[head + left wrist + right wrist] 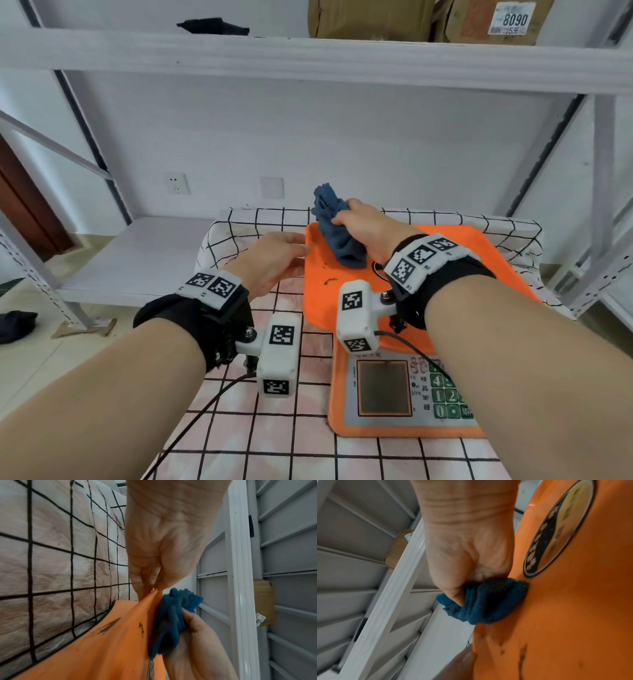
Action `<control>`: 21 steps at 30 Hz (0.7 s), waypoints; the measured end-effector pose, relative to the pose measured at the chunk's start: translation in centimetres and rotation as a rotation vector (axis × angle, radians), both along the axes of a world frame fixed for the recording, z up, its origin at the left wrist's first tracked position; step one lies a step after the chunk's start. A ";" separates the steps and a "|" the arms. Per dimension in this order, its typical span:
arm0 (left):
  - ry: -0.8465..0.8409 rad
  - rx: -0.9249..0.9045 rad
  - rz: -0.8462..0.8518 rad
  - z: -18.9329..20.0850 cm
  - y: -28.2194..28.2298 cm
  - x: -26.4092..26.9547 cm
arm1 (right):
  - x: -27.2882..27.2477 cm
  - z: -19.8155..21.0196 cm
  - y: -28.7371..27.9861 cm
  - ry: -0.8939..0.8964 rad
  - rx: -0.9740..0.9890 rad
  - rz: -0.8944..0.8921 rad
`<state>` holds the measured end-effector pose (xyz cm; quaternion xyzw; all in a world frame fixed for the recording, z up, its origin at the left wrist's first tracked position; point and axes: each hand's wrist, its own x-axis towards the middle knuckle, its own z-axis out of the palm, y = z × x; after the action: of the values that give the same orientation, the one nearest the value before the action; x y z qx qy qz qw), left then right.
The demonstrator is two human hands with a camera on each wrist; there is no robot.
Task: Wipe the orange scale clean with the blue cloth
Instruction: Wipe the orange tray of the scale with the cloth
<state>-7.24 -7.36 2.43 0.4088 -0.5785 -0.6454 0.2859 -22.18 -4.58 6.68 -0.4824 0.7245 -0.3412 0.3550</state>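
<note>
The orange scale (445, 274) sits on a checked tablecloth, its flat pan towards the shelf and its keypad panel (404, 390) near me. My right hand (359, 226) grips a bunched blue cloth (337, 233) and presses it onto the pan's far left part; the same cloth (486, 601) shows against the orange pan (565, 615) in the right wrist view. Dark smears (329, 281) mark the pan near its left edge. My left hand (274, 260) lies with straight fingers against the pan's left rim; its fingers (145, 582) touch the orange edge (120, 635) beside the cloth (173, 618).
The checked tablecloth (274, 428) covers the table. A white metal shelf frame (308, 58) stands behind, with cardboard boxes (370, 17) on top and a low shelf board (137, 260) at the left. Camera cables (191, 431) trail over the table front.
</note>
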 end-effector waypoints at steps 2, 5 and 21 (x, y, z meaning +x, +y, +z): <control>0.007 0.004 -0.002 0.0 0.1 0.0 | 0.9 0.0 -0.6 0.049 0.006 0.042; 0.030 0.053 0.042 0.1 0.2 -0.2 | 1.3 0.2 -1.2 0.110 0.004 0.079; 0.044 0.268 0.063 -0.2 -0.6 1.4 | 0.2 0.3 3.3 0.104 0.167 0.333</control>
<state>-5.79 -7.97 2.23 0.4472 -0.4674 -0.7164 0.2615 -21.96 -1.29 6.96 -0.5816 0.6778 -0.1911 0.4072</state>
